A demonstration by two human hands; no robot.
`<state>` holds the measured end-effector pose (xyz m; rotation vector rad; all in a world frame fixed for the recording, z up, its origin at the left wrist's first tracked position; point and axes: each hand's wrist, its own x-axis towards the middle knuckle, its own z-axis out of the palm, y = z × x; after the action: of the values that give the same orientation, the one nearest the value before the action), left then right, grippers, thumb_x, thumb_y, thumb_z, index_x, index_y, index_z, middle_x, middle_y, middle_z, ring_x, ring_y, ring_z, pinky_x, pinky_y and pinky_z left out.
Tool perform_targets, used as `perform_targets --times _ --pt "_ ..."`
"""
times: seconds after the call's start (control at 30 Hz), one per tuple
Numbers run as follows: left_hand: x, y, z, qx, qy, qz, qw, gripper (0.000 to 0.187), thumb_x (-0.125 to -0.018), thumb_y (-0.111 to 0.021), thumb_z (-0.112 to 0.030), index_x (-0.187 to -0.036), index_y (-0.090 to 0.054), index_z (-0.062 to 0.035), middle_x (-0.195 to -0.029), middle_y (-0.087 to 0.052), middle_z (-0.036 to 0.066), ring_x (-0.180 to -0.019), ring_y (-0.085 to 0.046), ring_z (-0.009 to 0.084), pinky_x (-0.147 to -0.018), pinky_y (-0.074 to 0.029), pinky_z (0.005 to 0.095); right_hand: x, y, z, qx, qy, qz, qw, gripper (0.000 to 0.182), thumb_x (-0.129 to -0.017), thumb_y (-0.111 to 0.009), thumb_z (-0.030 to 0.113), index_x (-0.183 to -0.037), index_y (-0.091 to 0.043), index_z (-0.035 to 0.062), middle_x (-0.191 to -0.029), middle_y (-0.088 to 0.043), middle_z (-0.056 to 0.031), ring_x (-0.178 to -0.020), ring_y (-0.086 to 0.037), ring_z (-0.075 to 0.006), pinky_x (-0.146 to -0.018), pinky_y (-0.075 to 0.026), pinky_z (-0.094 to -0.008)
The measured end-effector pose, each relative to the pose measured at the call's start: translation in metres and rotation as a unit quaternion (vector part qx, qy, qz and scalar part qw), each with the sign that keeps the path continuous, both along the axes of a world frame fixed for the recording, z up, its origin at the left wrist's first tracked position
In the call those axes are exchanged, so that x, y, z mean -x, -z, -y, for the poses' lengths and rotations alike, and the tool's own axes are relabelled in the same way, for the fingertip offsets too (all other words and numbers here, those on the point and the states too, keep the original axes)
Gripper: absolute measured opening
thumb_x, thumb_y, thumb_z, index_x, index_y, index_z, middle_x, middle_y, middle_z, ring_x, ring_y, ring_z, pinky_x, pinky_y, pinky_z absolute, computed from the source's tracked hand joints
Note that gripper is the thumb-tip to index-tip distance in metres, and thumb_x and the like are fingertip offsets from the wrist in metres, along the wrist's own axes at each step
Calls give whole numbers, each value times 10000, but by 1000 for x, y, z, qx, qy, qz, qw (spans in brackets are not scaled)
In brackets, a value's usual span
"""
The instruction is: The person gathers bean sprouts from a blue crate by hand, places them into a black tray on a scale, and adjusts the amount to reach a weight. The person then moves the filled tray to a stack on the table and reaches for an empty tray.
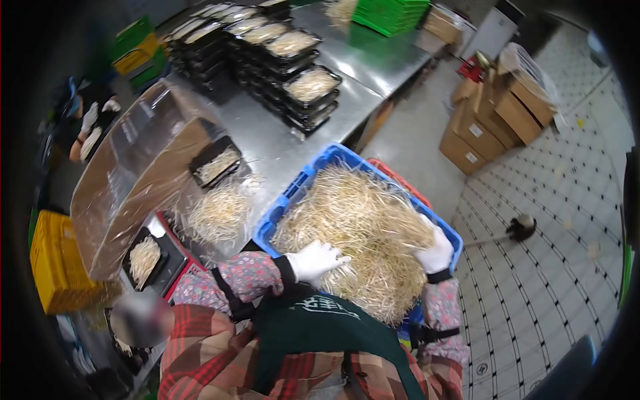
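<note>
Pale bean sprouts [353, 227] fill a blue crate [268, 227] in front of me. My left hand [316, 261], in a white glove, rests on the left part of the heap with its fingers spread. At the crate's right side my right hand [435, 250], also gloved in white, is closed round a bunch of sprouts; some of its fingers are hidden. A loose pile of sprouts [219, 212] lies left of the crate, beside a black tray [215, 162] of sprouts. Another black tray [145, 259] with sprouts sits on a red-edged scale [175, 261].
Stacked black trays [310, 87] of sprouts stand on the metal table [267, 143]. Left are a plastic-lined carton [127, 180] and a yellow crate [60, 263]. A green crate [390, 16] is at the back, cardboard boxes [483, 127] at right. Another person's gloved hand [90, 117] shows far left.
</note>
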<state>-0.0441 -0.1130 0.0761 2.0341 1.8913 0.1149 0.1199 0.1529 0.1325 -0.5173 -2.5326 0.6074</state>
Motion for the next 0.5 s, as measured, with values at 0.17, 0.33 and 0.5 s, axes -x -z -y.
perform_targets --times 0.17,0.33,0.5 --pt "16 -46 -32 -8 -64 96 993 473 -743 -738 -428 -1083 -695 -103 -866 -688 134 -820 -680 290 -741 -533 399 43 68 38 -41 -72 277 957 1046 -590 -871 398 -1483 -356 222 -1410 -467 -182 -1269 -480 -369 -998 -438 -486" --pt "45 3 -58 -131 -106 71 983 1001 -635 -831 -339 -1462 -341 -58 -1402 -453 209 -1248 -497 368 -1004 -450 438 32 68 48 -57 -32 316 946 1397 -473 -916 466 -1563 -88 185 -1573 -186 -233 -1414 -261 -464 -1058 -336 -603" --pt "26 34 -92 -59 -140 25 988 1229 -592 -849 -323 -1535 -115 -36 -1490 -319 282 -1277 -462 428 -995 -456 471 11 104 37 -21 -29 308 951 1377 -536 -905 360 -1554 -6 134 -1499 -338 -247 -1323 -421 -424 -947 -468 -557"
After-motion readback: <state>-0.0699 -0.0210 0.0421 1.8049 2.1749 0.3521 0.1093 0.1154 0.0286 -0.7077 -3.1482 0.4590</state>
